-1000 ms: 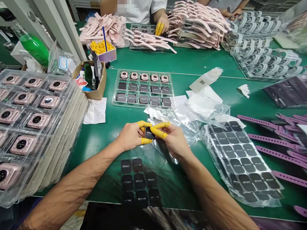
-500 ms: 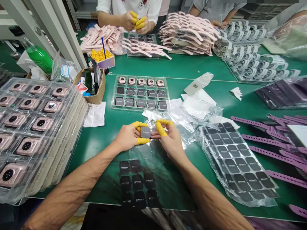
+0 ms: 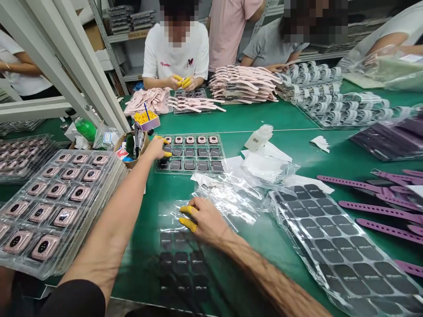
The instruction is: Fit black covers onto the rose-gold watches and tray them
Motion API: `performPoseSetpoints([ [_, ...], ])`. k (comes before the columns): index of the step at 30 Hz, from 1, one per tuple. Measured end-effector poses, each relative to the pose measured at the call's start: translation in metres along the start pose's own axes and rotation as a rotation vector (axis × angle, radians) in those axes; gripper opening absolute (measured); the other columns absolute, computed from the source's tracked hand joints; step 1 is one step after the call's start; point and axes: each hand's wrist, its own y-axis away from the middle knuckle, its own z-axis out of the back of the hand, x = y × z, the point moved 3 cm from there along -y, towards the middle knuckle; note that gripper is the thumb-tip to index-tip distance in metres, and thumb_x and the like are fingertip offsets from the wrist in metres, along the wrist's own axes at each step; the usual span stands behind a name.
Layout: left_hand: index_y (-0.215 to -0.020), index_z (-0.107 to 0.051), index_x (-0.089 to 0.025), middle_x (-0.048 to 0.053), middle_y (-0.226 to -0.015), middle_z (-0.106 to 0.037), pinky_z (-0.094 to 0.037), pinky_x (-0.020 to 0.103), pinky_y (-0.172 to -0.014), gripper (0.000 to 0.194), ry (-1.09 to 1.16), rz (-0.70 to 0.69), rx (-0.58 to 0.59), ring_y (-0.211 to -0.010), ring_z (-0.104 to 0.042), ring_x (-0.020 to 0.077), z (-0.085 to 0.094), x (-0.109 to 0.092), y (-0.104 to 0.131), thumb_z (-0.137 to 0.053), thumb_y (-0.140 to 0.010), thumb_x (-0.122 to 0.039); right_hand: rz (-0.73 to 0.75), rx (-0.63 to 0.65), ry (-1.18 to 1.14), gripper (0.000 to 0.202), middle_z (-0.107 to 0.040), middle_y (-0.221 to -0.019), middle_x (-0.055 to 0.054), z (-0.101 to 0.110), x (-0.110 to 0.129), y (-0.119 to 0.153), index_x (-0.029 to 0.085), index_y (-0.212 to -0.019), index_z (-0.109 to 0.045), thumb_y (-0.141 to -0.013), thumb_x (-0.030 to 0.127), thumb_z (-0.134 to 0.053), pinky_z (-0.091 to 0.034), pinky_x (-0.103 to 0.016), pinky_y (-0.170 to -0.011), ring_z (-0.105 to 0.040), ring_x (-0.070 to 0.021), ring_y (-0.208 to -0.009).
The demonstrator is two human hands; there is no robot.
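At tray (image 3: 194,158), our left hand (image 3: 157,149) meets dark square (image 3: 168,148), can't tell if gripping; right hand (image 3: 204,218) loosely open at film sheet (image 3: 169,215).

Assembly workshop, green workbench (image 3: 297,145), stacked watch trays (image 3: 104,189), co-workers (image 3: 175,55) opposite

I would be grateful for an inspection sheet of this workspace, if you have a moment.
Surface: green table.
Job's things: tray with pink watches in its back row and dark squares in the nearer rows; label sheet closer to the person.
Clutter: crumpled film, white bottle, paper scrap.
Left hand: finger and thumb at the tray's left end; grip unclear.
Right hand: finger and thumb parted, over the label sheet's far part; contact unclear.
Cables: nothing seen.
Surroundings: co-workers opposite; stacked trays left, purple straps right.
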Motion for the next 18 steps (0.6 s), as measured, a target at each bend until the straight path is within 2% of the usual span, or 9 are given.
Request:
performPoseSetpoints([
  [2,-0.123,-0.066,-0.014,0.016,-0.126,-0.061,-0.048,0.031,-0.095,0.064,-0.086,0.007,0.125,-0.111,-0.061,0.0265,0.006,0.004,-0.025,-0.083,-0.067,-0.039,0.005,0.001,0.005,0.029,-0.061,-0.101,-0.007,0.001,0.000,0.000,0.028,-0.112,-0.062,-0.093,0.046,-0.052,-0.047,-0.043,-0.073,-0.056,-0.0249,-0.086],
  [4,-0.113,-0.072,-0.014,0.014,-0.115,-0.067,-0.050,0.030,-0.090,0.058,-0.139,-0.008,0.171,-0.101,-0.064,0.0268,0.011,0.004,-0.041,-0.085,-0.062,-0.038,-0.001,0.009,0.013,0.028,-0.060,-0.100,-0.007,0.001,0.000,-0.001,0.027,-0.110,-0.063,-0.092,0.046,-0.053,-0.046,-0.042,-0.070,-0.054,-0.0246,-0.084],
  [7,-0.120,-0.070,-0.018,0.013,-0.116,-0.069,-0.047,0.030,-0.093,0.048,-0.232,-0.059,0.155,-0.105,-0.063,0.0264,0.017,-0.001,-0.057,-0.076,-0.075,-0.033,-0.007,0.016,0.015,0.026,-0.059,-0.098,-0.007,0.002,0.001,-0.001,0.026,-0.107,-0.063,-0.092,0.045,-0.054,-0.045,-0.040,-0.068,-0.053,-0.0239,-0.081],
  [10,-0.125,-0.066,-0.016,0.017,-0.120,-0.066,-0.045,0.032,-0.096,0.045,-0.316,-0.104,0.130,-0.112,-0.061,0.0282,0.018,-0.004,-0.070,-0.067,-0.081,-0.024,-0.003,0.003,-0.002,0.027,-0.059,-0.099,-0.007,0.003,0.001,-0.001,0.026,-0.109,-0.062,-0.092,0.045,-0.054,-0.043,-0.039,-0.069,-0.053,-0.0234,-0.082],
  [13,-0.111,-0.072,-0.012,0.021,-0.115,-0.067,-0.045,0.034,-0.095,0.032,-0.367,-0.147,0.166,-0.110,-0.063,0.0305,0.016,-0.005,-0.080,-0.064,-0.080,-0.017,0.006,-0.024,0.010,0.027,-0.060,-0.097,-0.006,0.003,0.002,-0.002,0.027,-0.108,-0.063,-0.091,0.046,-0.055,-0.041,-0.039,-0.069,-0.053,-0.0230,-0.081],
  [16,-0.094,-0.075,-0.010,0.019,-0.108,-0.070,-0.045,0.031,-0.093,0.020,-0.368,-0.204,0.192,-0.106,-0.064,0.0280,0.017,-0.006,-0.083,-0.061,-0.079,-0.012,0.018,-0.039,0.030,0.029,-0.061,-0.097,-0.006,0.004,0.003,-0.004,0.027,-0.109,-0.063,-0.090,0.048,-0.057,-0.039,-0.037,-0.070,-0.054,-0.0225,-0.083],
  [18,-0.087,-0.073,-0.009,0.019,-0.104,-0.070,-0.046,0.030,-0.091,0.018,-0.348,-0.233,0.167,-0.102,-0.065,0.0257,0.019,-0.008,-0.080,-0.058,-0.079,-0.009,0.020,-0.052,0.049,0.030,-0.062,-0.098,-0.005,0.004,0.004,-0.006,0.027,-0.108,-0.064,-0.088,0.049,-0.059,-0.039,-0.036,-0.070,-0.055,-0.0216,-0.084],
])
